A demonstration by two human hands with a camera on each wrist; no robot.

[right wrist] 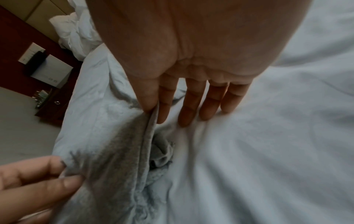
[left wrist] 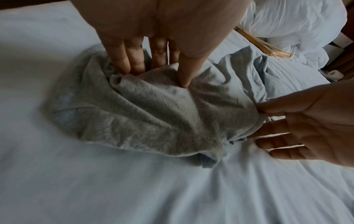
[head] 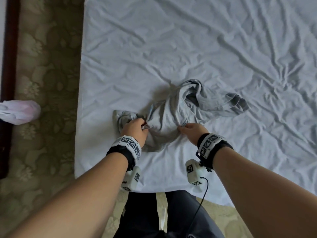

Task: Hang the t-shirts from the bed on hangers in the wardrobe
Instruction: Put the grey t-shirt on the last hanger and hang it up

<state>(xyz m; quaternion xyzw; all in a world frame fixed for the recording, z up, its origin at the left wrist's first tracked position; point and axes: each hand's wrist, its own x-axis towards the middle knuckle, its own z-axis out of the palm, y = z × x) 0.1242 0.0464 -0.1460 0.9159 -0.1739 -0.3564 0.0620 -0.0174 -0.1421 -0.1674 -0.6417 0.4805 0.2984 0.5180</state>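
The left hand [head: 135, 130] bunches the shirt's [head: 173, 115] 9 o'clock end in curled fingers. The right hand [head: 192, 130] pinches its 3 o'clock edge. The shirt lies crumpled on the bed [head: 205, 48].

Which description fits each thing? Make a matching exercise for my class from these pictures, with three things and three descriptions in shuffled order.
Things:
1. crumpled grey t-shirt
2. wrinkled white bed sheet
3. pale pink and white bundle

Descriptions:
A. on the patterned carpet beside the bed
B. pinched by both the left hand and the right hand
C. spread flat under the garment

Pairs: 1-B, 2-C, 3-A
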